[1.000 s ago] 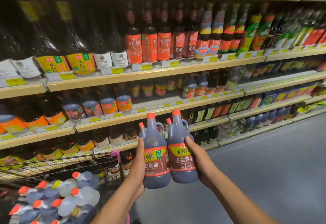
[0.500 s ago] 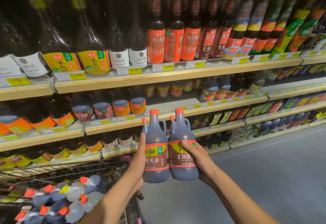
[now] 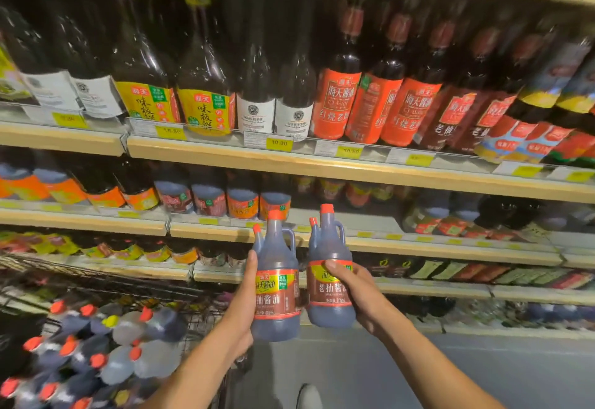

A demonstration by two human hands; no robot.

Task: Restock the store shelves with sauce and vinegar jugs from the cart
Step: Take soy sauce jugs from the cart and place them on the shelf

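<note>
One head cam, wide-angle, lines bowing at the edges. Faces the shelves (image 3: 225,156) up close, slightly from the left, so they run off to the far right. Pitch about level; upper rows fill the top half. Low centre, near: left hand (image 3: 241,312) grips left jug (image 3: 277,299), right hand (image 3: 354,292) grips right jug (image 3: 325,305). Cart (image 3: 193,328) near left, floor (image 3: 483,363) near right. Edges blurred.
</note>
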